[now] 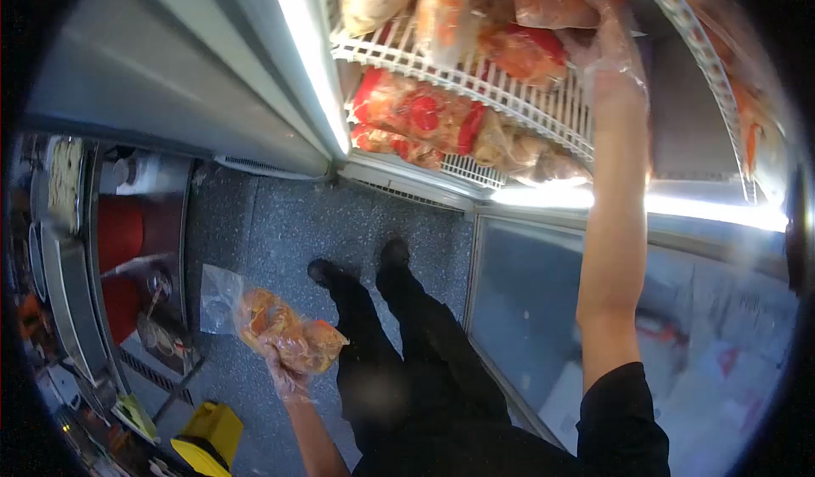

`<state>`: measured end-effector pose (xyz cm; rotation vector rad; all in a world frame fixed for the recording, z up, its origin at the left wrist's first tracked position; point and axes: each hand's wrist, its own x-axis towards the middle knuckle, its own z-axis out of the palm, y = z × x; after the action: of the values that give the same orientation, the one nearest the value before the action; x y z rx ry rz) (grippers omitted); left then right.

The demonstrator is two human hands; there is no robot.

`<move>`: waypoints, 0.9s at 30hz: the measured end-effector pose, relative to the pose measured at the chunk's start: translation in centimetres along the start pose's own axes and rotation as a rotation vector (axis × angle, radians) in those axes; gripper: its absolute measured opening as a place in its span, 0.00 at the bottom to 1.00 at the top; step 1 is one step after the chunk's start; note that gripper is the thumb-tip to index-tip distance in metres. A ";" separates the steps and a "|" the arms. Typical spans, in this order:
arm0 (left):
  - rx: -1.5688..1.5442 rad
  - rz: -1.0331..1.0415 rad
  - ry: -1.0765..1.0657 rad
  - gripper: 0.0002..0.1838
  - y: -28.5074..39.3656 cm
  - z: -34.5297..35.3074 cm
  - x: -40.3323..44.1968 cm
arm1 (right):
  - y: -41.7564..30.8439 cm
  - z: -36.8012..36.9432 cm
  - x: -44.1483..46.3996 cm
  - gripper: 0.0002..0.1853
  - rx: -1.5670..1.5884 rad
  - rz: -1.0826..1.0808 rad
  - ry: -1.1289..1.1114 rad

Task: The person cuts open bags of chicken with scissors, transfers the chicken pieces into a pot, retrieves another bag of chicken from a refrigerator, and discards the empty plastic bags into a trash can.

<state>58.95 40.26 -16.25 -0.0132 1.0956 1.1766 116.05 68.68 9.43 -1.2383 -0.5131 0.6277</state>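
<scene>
Food bag (293,333) in L hand (287,373), R hand (613,48) up at shelf pkt (548,8)

Head view (only one): main risk, prob, is the food bag slipping. It's held over the floor (272,214), lower L of frame, w/ the fingers at its lower side only and slick film against what looks like a thin clear glove, so a loose grip or a knock could drop it. Clear end of the bag sticks out to the L past the food; can't tell if it's sealed, and if it's open, a tilt could spill the contents

2nd risk, upper R: pkts lie close together on the wire shelf (543,108), so a tug on the shelf pkt could drag the orange pkt (526,53) just below it in frame, or a wrapper could snag on the wires. Attn split btwn 2 hands far apart makes either slip likelier, I'd guess

Fingers vs things: L hand fingers are clamped on the food bag near its middle, bag above the hand in frame, food both sides of the grip. R hand fingers are spread round the R end of the shelf pkt, some on top of it, one lower down and apart from those; can't tell if they're squeezing it, as glare and film blur the contact

Also about: red-labelled pkts (424,114) on a lower level, upper middle; yellow bin (208,434), btm L, well apart from both hands
</scene>
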 end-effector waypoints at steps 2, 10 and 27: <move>-0.004 -0.021 -0.020 0.41 -0.3 1.7 0.0 | -0.2 -1.8 -1.3 0.23 -0.300 -0.218 -0.168; 0.085 -0.120 -0.231 0.37 0.0 9.6 -2.0 | -1.8 -2.5 0.9 0.14 0.444 -0.144 -0.012; 0.054 -0.223 -0.119 0.34 -1.2 7.8 -2.9 | -3.7 -7.9 8.5 0.14 -1.162 -0.464 -0.073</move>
<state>65.23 41.76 -10.85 -0.0226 0.9938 0.9360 128.09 68.23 11.16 -2.0711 -1.2783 -0.0953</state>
